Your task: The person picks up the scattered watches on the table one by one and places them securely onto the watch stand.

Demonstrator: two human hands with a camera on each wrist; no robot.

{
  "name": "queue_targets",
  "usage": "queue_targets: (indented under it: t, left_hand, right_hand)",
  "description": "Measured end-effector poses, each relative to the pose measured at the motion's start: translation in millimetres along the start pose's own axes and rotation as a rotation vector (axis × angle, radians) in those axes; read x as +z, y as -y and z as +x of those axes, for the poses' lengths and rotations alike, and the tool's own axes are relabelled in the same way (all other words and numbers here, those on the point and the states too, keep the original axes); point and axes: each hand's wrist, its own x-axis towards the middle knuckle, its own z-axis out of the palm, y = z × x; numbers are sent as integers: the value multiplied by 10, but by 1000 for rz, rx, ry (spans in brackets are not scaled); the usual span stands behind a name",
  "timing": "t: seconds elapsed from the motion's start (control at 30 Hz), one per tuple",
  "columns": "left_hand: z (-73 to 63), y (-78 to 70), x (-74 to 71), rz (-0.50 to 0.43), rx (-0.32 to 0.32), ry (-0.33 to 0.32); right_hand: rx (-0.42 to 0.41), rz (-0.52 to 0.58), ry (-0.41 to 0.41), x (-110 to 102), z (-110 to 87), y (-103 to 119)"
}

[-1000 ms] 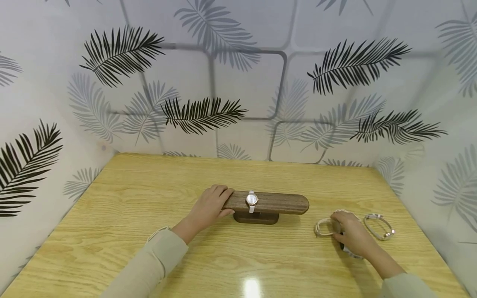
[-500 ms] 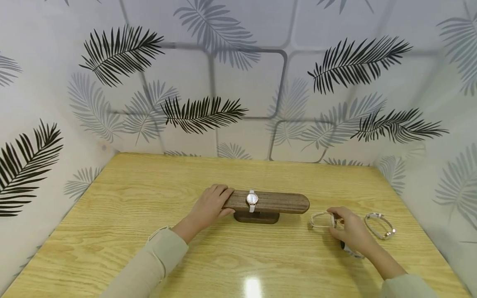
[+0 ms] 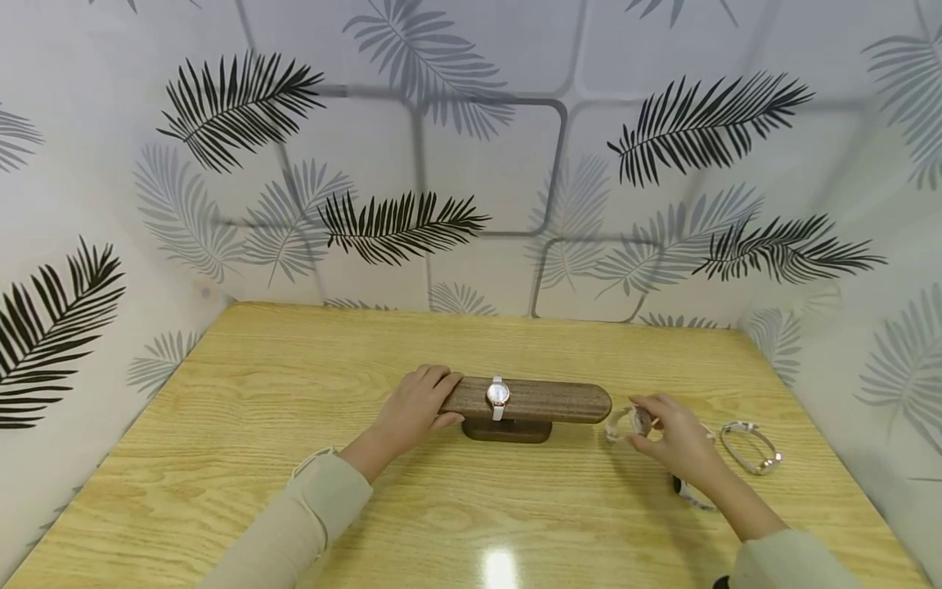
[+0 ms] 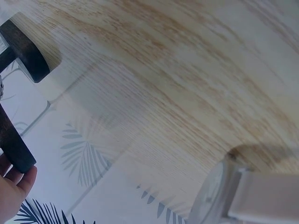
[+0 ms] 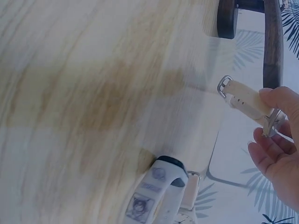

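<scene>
Lying nearest on the table (image 3: 552, 511), a white band (image 3: 692, 493) waits off the stand, its strap carrying printed pictures in the right wrist view. Beyond it at the right, a pale watch (image 3: 767, 464) also rests loose, and the right wrist view shows another watch (image 5: 188, 200), partly hidden behind the band. The right grip (image 3: 677, 440) pinches the cream watch (image 3: 642, 421) at its case, holding it just beside the right end of the stand (image 3: 555, 401) but not around it. Farther over, the left grip (image 3: 419, 402) is curled round the left end of the stand, apparently steadying it. One piece looks done: a white watch (image 3: 498, 394) sits around the bar, near the left grip, face up. So one is on, one is in hand and three are left on the table; the work seems in its early part.
</scene>
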Motion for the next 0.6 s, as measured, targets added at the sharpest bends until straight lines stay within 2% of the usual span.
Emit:
queue_targets:
  t: [0.27,0.6]
  left_hand:
    - [-3,-6,8,-24,-8,5]
    - [15,1,19,-70,-31,33]
  right_hand:
    - [37,17,10,-41,81,120]
    - [-21,4,2,-34,200,212]
